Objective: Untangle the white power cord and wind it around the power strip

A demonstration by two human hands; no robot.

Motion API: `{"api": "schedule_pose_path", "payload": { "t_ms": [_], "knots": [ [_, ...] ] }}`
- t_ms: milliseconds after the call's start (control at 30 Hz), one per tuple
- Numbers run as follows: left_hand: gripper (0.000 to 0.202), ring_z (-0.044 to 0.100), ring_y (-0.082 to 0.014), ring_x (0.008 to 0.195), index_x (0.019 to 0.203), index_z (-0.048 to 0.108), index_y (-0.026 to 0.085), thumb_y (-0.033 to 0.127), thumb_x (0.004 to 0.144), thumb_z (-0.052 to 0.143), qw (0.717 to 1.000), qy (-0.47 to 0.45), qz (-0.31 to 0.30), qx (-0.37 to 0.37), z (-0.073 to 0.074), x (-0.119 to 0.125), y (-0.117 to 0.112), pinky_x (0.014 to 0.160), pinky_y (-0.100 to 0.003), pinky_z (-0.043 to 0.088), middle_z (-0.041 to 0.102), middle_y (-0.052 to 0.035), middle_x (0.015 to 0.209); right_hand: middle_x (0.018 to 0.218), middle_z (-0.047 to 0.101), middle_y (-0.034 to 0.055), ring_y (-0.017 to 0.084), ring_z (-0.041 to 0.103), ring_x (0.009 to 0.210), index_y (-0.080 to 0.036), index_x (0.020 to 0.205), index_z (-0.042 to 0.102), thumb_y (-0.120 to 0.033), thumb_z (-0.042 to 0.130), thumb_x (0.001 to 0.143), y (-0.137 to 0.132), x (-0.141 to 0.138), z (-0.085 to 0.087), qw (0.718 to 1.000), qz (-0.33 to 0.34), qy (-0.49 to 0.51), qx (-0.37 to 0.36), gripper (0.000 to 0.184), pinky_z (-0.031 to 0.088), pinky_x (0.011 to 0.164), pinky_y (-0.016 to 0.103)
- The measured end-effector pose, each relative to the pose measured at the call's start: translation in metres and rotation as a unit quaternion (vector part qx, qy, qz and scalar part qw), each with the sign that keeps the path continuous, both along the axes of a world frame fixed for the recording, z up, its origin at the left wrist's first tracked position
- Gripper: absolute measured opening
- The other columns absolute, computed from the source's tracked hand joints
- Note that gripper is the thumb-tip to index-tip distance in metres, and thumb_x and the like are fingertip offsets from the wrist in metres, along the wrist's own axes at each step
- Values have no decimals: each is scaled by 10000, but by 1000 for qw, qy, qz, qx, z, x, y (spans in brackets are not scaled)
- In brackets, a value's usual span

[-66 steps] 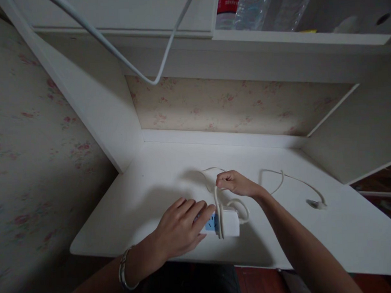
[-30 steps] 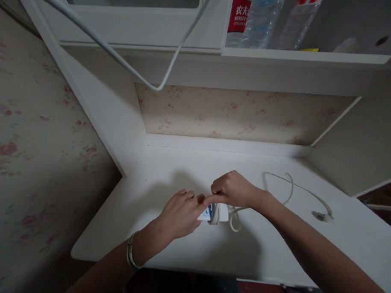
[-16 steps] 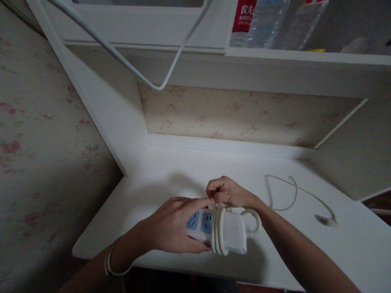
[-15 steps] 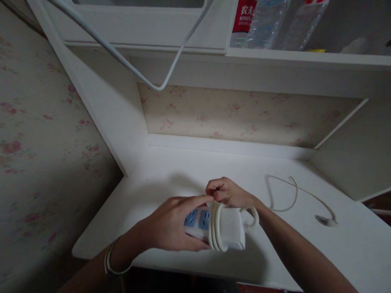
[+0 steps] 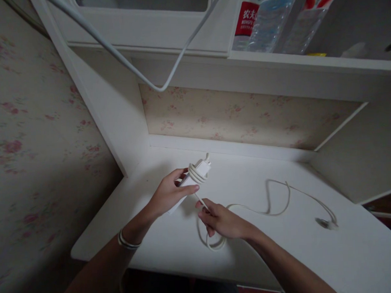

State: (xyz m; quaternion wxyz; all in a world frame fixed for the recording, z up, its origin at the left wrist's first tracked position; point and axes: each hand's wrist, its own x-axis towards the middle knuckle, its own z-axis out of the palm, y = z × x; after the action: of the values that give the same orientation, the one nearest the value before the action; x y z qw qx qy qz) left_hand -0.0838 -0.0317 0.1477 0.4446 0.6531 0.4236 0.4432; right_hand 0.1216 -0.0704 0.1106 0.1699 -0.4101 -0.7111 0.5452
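Note:
My left hand (image 5: 169, 193) grips a white power strip (image 5: 193, 179) and holds it tilted above the white desk (image 5: 153, 233), its far end pointing away from me. Several turns of its white cord (image 5: 265, 210) are wound round that far end. My right hand (image 5: 221, 220) is closed on the cord just below the strip, with a loop hanging under the fingers. The loose cord runs right across the desk to its plug (image 5: 326, 222).
A white shelf (image 5: 308, 59) above the desk carries plastic water bottles (image 5: 264, 20), one with a red label. A white cable (image 5: 138, 71) hangs from the upper unit. Floral wallpaper covers the left wall and the back of the desk niche.
The strip has turned from lying sideways with its blue sockets up to pointing away from me. My right hand has dropped from above the strip to the cord below it.

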Motion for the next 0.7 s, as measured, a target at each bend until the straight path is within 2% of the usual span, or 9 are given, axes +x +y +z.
{"api": "schedule_pose_path", "payload": {
  "t_ms": [133, 200, 267, 333, 433, 500, 567, 633, 700],
  "knots": [
    [508, 617, -217, 1004, 1190, 579, 180, 408, 750, 692, 997, 61, 38, 22, -9, -8, 13, 872, -358, 481, 653, -88, 1147, 569, 423, -83, 143, 612, 611, -184, 848, 460, -523, 570, 842, 1, 17, -3, 982, -22, 144, -119, 357, 470, 656, 275],
    [529, 623, -220, 982, 1190, 571, 181, 448, 747, 684, 988, 127, 79, 38, -16, -11, 19, 851, -354, 487, 661, -86, 1108, 551, 378, -97, 137, 593, 569, -187, 858, 458, -521, 576, 837, 2, 26, 0, 975, -38, 172, -136, 355, 486, 660, 294],
    [539, 632, -224, 959, 1191, 564, 199, 464, 738, 686, 969, 215, 109, 58, -22, -11, 22, 817, -342, 493, 666, -75, 1083, 566, 396, -93, 111, 529, 489, -190, 902, 467, -537, 545, 849, 3, 31, 7, 983, -66, 133, -105, 360, 468, 559, 264],
    [531, 640, -230, 944, 1211, 545, 234, 452, 747, 681, 939, 310, 122, 87, -27, -7, 20, 786, -329, 493, 661, -65, 1097, 569, 424, -79, 98, 475, 438, -190, 911, 483, -536, 461, 895, 3, 32, 15, 995, -81, 41, -37, 347, 408, 465, 232],
    [515, 648, -238, 934, 1269, 495, 255, 400, 796, 640, 878, 432, 145, 146, -32, 6, 13, 761, -319, 488, 649, -77, 1118, 618, 550, -27, 125, 551, 507, -183, 954, 525, -415, 402, 947, 1, 27, 27, 985, -52, -123, 108, 262, 409, 510, 240],
    [505, 653, -241, 908, 1289, 477, 238, 359, 819, 615, 839, 492, 145, 182, -34, 15, 8, 751, -322, 485, 654, -87, 1080, 754, 654, 37, 169, 634, 663, -177, 1008, 549, -310, 442, 934, -1, 23, 32, 948, -17, -229, 219, 186, 431, 598, 262],
    [495, 653, -246, 878, 1287, 476, 214, 320, 823, 609, 807, 535, 130, 213, -38, 22, 4, 750, -335, 480, 661, -95, 1040, 861, 689, 80, 208, 665, 765, -169, 1009, 569, -240, 475, 909, -2, 19, 35, 893, 20, -329, 308, 155, 431, 625, 277],
    [491, 652, -247, 865, 1280, 478, 200, 287, 817, 616, 788, 560, 100, 234, -43, 27, 1, 760, -344, 476, 663, -101, 1029, 884, 696, 87, 217, 676, 745, -170, 974, 588, -176, 462, 901, 0, 17, 40, 835, 60, -409, 363, 145, 422, 595, 279],
    [478, 653, -244, 871, 1268, 486, 200, 273, 814, 618, 783, 570, 55, 244, -47, 29, -3, 770, -346, 475, 665, -100, 1035, 887, 693, 79, 204, 674, 701, -181, 955, 604, -111, 450, 891, 6, 17, 47, 785, 95, -453, 411, 180, 406, 566, 275]
  ]
}}
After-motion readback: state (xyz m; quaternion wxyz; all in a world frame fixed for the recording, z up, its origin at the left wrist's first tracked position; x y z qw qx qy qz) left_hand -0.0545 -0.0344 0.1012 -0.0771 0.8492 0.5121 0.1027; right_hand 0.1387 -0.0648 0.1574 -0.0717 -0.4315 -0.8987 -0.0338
